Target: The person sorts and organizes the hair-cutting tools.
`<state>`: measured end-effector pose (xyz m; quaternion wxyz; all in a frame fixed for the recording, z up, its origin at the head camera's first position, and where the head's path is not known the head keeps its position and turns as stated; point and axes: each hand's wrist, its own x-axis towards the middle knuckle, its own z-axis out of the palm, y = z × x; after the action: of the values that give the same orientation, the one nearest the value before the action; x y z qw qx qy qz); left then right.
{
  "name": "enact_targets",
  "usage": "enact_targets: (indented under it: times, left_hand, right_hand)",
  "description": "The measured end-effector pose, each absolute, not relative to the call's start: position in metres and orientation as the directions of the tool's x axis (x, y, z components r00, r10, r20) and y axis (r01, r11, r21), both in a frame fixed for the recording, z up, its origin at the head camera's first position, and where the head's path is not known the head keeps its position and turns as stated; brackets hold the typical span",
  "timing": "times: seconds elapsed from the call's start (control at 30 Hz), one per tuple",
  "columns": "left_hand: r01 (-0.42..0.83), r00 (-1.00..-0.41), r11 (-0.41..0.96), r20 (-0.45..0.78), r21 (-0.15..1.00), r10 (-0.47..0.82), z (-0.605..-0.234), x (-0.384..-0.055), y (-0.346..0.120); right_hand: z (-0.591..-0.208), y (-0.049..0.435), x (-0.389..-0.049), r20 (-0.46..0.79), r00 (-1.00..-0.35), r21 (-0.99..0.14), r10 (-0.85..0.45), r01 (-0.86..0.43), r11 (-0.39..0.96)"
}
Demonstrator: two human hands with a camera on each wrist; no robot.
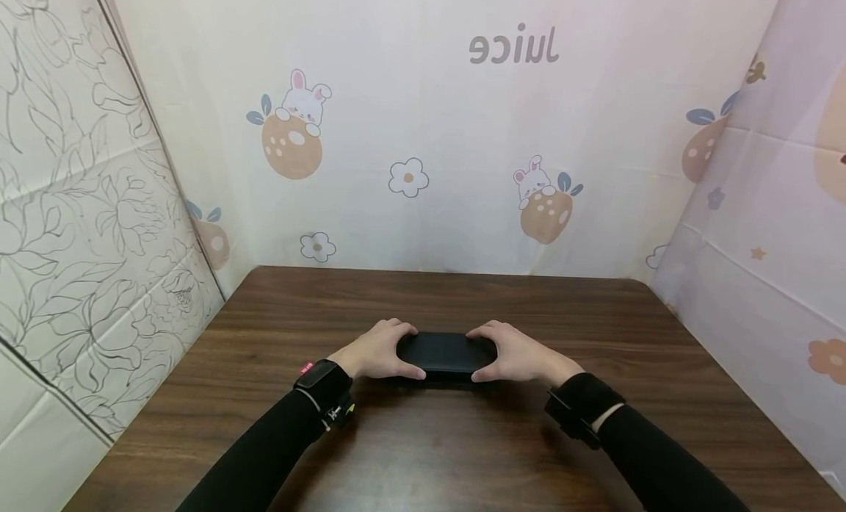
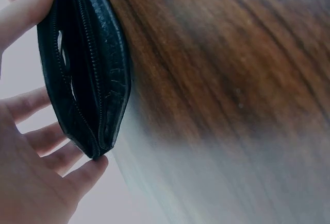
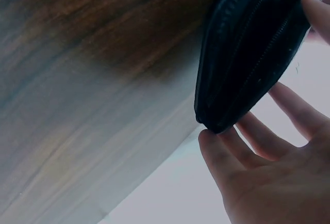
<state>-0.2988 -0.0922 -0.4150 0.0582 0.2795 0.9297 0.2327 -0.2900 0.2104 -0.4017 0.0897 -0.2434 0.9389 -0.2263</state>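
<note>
A black zippered case with rounded ends and a leather-like surface lies crosswise over the middle of the table. My left hand grips its left end, thumb along the near side and fingers round the far side. On the opposite end, my right hand holds it the same way. In the left wrist view, the zipper is undone and its two toothed edges stand apart, with a dark gap between. The right wrist view also shows the case's mouth parted, its inside too dark to make out.
The brown wood-grain table stretches around both arms. A white cloth wall printed with rabbits and strawberries stands behind its far edge. Hanging panels close in the left and right sides.
</note>
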Motion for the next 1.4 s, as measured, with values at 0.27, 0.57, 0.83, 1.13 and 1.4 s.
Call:
enact_targets:
  times: [0.27, 0.57, 0.83, 1.13, 1.4]
  left_hand:
    - [0.502, -0.841, 0.772, 0.011, 0.389, 0.542, -0.420, -0.296, -0.089]
    - [0.530, -0.831, 0.787, 0.012, 0.317, 0.556, -0.422, -0.295, -0.086]
    - [0.569, -0.807, 0.777, 0.002, 0.269, 0.590, -0.421, -0.295, -0.080]
    - [0.561, -0.821, 0.801, 0.011, 0.209, 0.572, -0.423, -0.291, -0.077]
    - [0.558, -0.823, 0.802, 0.016, 0.211, 0.568, -0.422, -0.287, -0.077]
  right_hand:
    - [-0.409, 0.208, -0.286, -0.055, -0.873, -0.445, -0.484, -0.412, 0.795]
    - [-0.413, 0.208, -0.283, -0.044, -0.866, -0.414, -0.498, -0.438, 0.798]
    - [-0.414, 0.206, -0.282, -0.032, -0.865, -0.389, -0.500, -0.450, 0.804]
    - [-0.411, 0.212, -0.281, -0.057, -0.857, -0.432, -0.512, -0.442, 0.787]
    - [-0.399, 0.230, -0.284, 0.009, -0.857, -0.502, -0.516, -0.450, 0.739]
